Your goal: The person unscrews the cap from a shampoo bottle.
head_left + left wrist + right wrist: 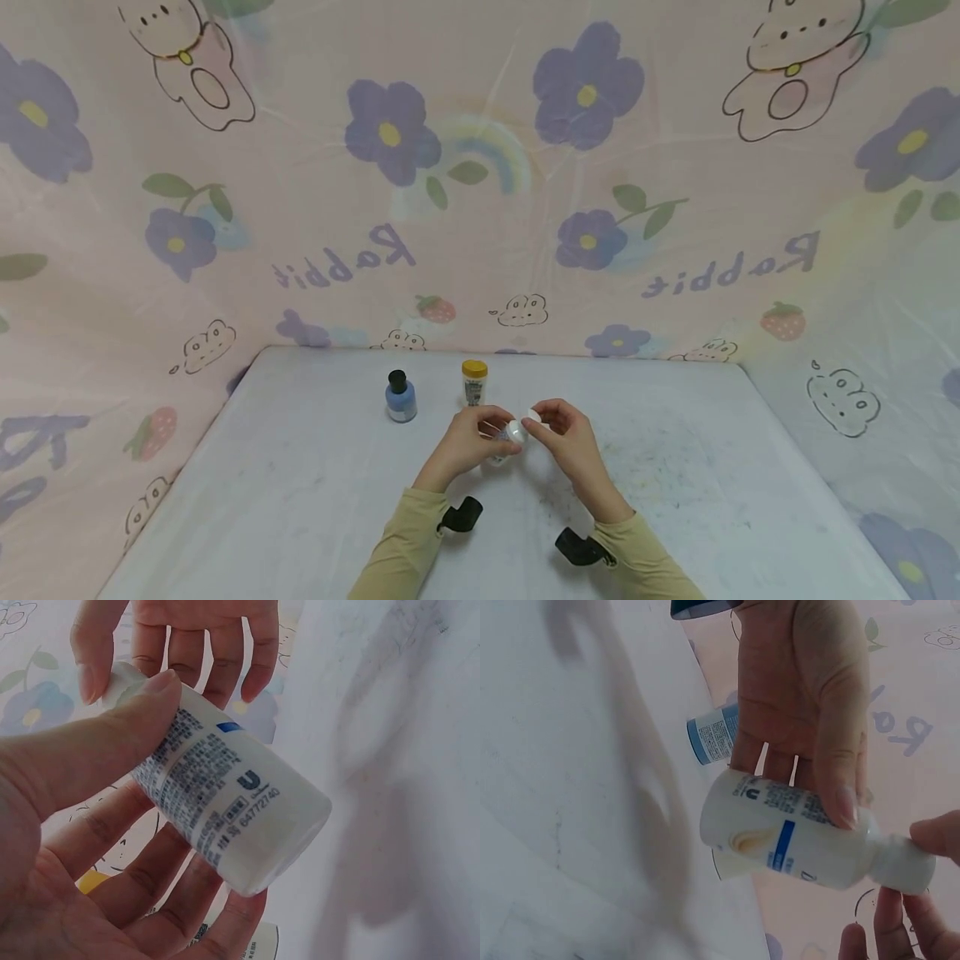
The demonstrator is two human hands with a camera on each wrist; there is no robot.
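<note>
- A white bottle (247, 795) is held between both hands in front of the person, tilted, with its printed base end toward the lower left and its top pointed at the right hand; by its shadow, it seems to be held above the table (315, 500).
- The bottle's body is gripped by the left hand (467, 446), with the thumb laid along one side near the shoulder and the fingers set round the other side.
- The white cap (906, 868) is pinched by the right hand (576, 446), with the thumb on one side and fingertips on the opposite side; the cap is seen in line with the neck, but how firmly it is seated cannot be told.
- A yellow-capped bottle (474, 385) is stood on the table just beyond the left hand, and a blue bottle (401, 403) with a black top is stood to its left, both upright and touched by neither hand.
- The step in hand is judged to be work on the cap; whether it is being loosened or tightened is not shown.
- For the next move, a steady left grip and a controlled turn or pull at the cap would be called for, with the body not squeezed.
</note>
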